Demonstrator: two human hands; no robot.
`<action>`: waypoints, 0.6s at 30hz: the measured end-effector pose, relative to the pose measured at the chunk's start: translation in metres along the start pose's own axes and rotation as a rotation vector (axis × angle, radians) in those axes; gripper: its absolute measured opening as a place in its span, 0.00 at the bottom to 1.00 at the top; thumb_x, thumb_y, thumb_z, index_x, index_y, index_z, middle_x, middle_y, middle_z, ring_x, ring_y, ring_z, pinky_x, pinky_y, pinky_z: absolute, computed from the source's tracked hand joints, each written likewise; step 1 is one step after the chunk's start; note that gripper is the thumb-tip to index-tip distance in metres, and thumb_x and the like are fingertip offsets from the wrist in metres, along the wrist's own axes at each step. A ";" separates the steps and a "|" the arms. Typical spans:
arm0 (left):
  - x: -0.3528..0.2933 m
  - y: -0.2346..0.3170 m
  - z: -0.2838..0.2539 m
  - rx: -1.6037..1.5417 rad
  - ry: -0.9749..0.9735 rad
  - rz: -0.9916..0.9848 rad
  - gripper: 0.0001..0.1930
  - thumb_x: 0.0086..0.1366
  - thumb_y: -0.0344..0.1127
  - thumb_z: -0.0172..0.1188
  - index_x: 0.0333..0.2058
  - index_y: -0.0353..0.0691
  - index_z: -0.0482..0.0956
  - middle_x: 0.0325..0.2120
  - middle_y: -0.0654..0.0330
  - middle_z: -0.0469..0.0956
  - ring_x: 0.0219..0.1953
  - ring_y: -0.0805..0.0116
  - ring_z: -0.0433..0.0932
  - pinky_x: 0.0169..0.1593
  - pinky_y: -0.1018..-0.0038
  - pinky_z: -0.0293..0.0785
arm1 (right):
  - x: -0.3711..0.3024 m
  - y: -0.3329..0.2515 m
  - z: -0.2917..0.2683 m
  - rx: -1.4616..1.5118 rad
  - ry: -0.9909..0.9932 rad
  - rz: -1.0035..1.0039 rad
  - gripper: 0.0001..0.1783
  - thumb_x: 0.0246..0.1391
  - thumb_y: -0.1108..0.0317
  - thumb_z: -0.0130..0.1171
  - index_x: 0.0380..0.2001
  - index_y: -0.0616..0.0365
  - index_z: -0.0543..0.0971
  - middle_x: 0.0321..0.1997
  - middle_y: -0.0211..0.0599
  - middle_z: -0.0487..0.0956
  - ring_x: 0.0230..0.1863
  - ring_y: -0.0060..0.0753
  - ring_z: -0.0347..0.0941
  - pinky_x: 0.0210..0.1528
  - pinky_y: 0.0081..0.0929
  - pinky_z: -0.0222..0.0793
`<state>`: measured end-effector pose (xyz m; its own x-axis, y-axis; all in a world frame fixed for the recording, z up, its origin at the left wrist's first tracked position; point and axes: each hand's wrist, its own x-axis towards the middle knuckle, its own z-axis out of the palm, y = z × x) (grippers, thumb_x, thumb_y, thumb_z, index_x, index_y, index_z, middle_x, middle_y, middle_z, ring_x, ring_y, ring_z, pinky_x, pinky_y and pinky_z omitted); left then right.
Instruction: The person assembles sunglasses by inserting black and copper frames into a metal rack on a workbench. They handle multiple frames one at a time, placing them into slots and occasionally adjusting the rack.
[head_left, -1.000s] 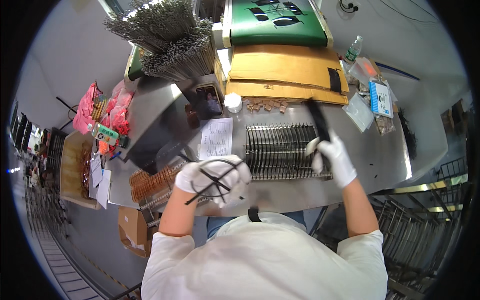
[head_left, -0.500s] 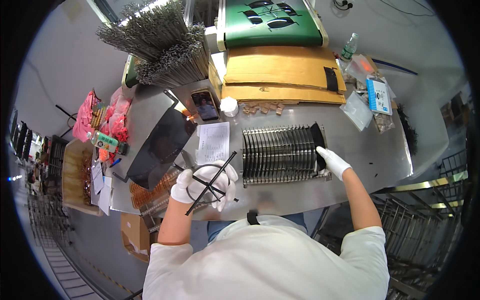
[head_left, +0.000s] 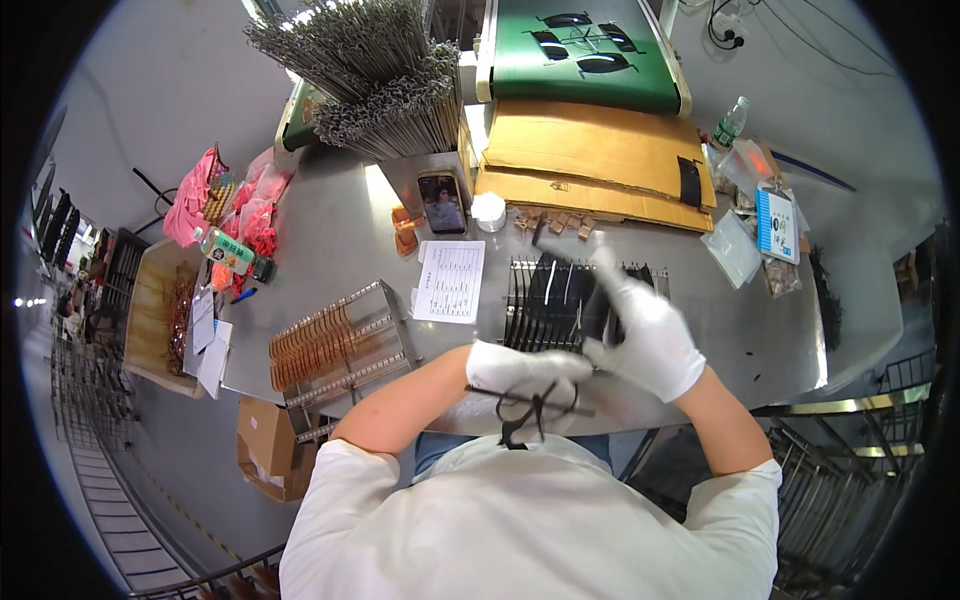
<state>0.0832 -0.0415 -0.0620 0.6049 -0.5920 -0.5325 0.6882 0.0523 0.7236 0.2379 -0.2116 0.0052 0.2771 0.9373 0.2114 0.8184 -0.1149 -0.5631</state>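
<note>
My left hand (head_left: 530, 368), in a white glove, is closed on a black wire frame (head_left: 538, 404) with a ring and crossing arms, low in front of my body. The gloved right hand (head_left: 655, 340) is blurred, with thumb and forefinger around a dark curved panel (head_left: 597, 312). Black panel surface (head_left: 548, 285) also shows left of that hand, over the metal slotted rack (head_left: 660, 280). How many panels overlap there, and whether one joins the wire frame, I cannot tell. My hands and the panels hide much of the rack.
Left on the steel table stands a rack of copper-coloured curved pieces (head_left: 315, 350). A paper sheet (head_left: 449, 281), phone (head_left: 441, 202) and white jar (head_left: 488, 211) lie mid-table. Behind are cardboard sheets (head_left: 590, 150), a bundle of wire rods (head_left: 390, 120) and a green conveyor (head_left: 650, 75).
My left hand has moved right with the wire frame. The large black panel at the left is gone from there, and black panel now covers part of the rack. My right hand has shifted slightly left.
</note>
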 end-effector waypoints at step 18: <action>-0.072 0.118 0.053 -0.028 0.724 1.765 0.46 0.65 0.46 0.65 0.72 0.25 0.53 0.71 0.39 0.59 0.70 0.49 0.66 0.66 0.55 0.70 | -0.068 0.203 0.062 0.898 0.036 0.954 0.27 0.73 0.44 0.38 0.40 0.55 0.78 0.25 0.35 0.80 0.24 0.27 0.71 0.27 0.25 0.67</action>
<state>0.1000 -0.0349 0.0852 0.5463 0.5434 0.6374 -0.8101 0.1494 0.5670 0.3542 -0.2784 -0.1733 0.5817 0.5989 -0.5504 -0.3209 -0.4529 -0.8319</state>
